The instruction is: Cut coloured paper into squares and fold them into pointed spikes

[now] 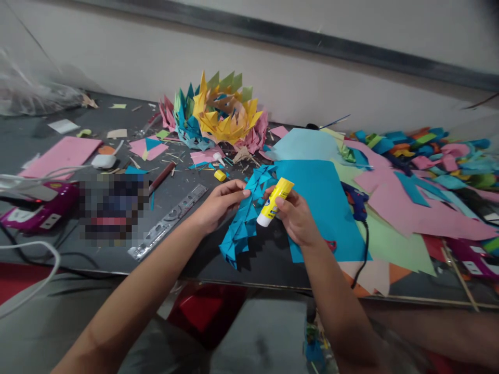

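My left hand [224,203] pinches the edge of a chain of folded blue paper pieces [242,222], which hangs down toward the table's front edge. In my right hand [298,218] is a yellow and white glue stick [276,201], tilted beside the upper part of the chain. Whether the right fingertips also touch the paper is hard to make out. A small yellow cap [220,175] lies on the table beyond my left hand. Under and beyond my right hand lies a large blue paper sheet [319,187].
Folded paper rings [228,117] stand at the back. A clear ruler [167,222] and a phone-like blurred item lie left. Purple power strips [41,210] sit at both sides. A hot glue gun [356,200] and its cable rest right, among coloured sheets [409,205] and paper pieces.
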`<control>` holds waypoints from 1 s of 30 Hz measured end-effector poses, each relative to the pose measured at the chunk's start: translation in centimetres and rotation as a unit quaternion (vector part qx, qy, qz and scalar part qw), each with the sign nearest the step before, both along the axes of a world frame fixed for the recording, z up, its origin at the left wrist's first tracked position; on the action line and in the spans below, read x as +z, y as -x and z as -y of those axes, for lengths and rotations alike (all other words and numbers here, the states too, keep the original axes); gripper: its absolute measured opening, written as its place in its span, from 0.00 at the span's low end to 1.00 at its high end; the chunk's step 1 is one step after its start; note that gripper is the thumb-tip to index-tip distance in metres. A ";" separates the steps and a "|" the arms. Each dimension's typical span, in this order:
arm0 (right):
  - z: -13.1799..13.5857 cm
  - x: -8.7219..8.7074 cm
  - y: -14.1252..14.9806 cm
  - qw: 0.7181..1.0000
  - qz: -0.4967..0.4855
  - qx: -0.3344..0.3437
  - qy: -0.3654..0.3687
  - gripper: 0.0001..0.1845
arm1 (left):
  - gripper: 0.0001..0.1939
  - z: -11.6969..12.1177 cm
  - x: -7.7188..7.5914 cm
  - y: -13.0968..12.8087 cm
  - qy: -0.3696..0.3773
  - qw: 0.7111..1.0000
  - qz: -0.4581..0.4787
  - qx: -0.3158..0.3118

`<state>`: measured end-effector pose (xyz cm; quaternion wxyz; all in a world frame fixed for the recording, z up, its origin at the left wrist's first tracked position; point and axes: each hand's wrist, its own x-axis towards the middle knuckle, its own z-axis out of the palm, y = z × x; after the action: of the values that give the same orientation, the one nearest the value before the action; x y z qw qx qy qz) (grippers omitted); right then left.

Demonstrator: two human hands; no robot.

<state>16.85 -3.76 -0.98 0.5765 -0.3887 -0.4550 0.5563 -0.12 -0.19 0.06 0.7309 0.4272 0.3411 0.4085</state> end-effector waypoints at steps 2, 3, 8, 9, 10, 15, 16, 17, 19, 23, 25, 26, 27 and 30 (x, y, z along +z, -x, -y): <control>-0.1 0.3 0.0 0.999 -0.033 -0.021 0.005 0.13 | 0.11 0.0 0.2 0.0 -0.002 1.000 0.003 0.000; -0.2 0.4 -0.1 0.998 -0.052 -0.033 0.009 0.14 | 0.11 0.1 0.3 0.0 -0.001 1.000 0.002 0.003; -0.6 1.2 -0.4 0.985 -0.130 -0.103 0.035 0.21 | 0.20 0.1 0.5 0.0 0.005 0.998 -0.047 0.031; -0.7 1.2 -0.4 0.983 -0.139 -0.113 0.039 0.22 | 0.18 0.0 0.3 0.0 -0.002 0.997 -0.062 0.035; -0.7 1.3 -0.5 0.981 -0.147 -0.120 0.041 0.22 | 0.16 -0.1 0.1 0.0 -0.013 0.996 -0.077 0.042; -0.9 1.0 -0.7 0.979 -0.154 -0.128 0.040 0.20 | 0.12 -0.8 -1.0 0.0 -0.116 0.975 -0.159 0.104; -0.9 1.0 -0.7 0.979 -0.149 -0.128 0.044 0.20 | 0.12 -0.8 -1.1 0.0 -0.142 0.966 -0.180 0.115; -0.9 0.9 -0.7 0.980 -0.143 -0.130 0.049 0.20 | 0.12 -0.9 -1.2 0.1 -0.167 0.957 -0.202 0.124; -0.9 0.8 -0.8 0.982 -0.120 -0.132 0.055 0.22 | 0.12 -0.8 -1.3 0.2 -0.220 0.935 -0.238 0.142; -0.7 0.8 -0.5 0.992 -0.055 -0.110 0.028 0.24 | 0.07 -0.4 -1.0 0.4 -0.353 0.883 -0.248 0.183; -0.5 0.9 -0.3 0.995 -0.033 -0.090 0.000 0.23 | 0.06 -0.1 -0.7 0.4 -0.408 0.862 -0.229 0.195; -0.4 0.9 -0.2 0.996 -0.024 -0.081 -0.014 0.22 | 0.06 0.0 -0.6 0.4 -0.429 0.853 -0.223 0.196; -0.3 0.8 -0.2 0.997 -0.014 -0.073 -0.029 0.21 | 0.06 0.0 -0.5 0.4 -0.446 0.845 -0.222 0.194; -0.2 0.6 -0.1 0.996 0.002 -0.061 -0.068 0.18 | 0.05 0.2 -0.4 0.5 -0.489 0.818 -0.240 0.187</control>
<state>16.95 -3.56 -0.37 0.6335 -0.3764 -0.4683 0.4875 -0.57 -0.35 -0.34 0.2304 0.7407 0.3348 0.5349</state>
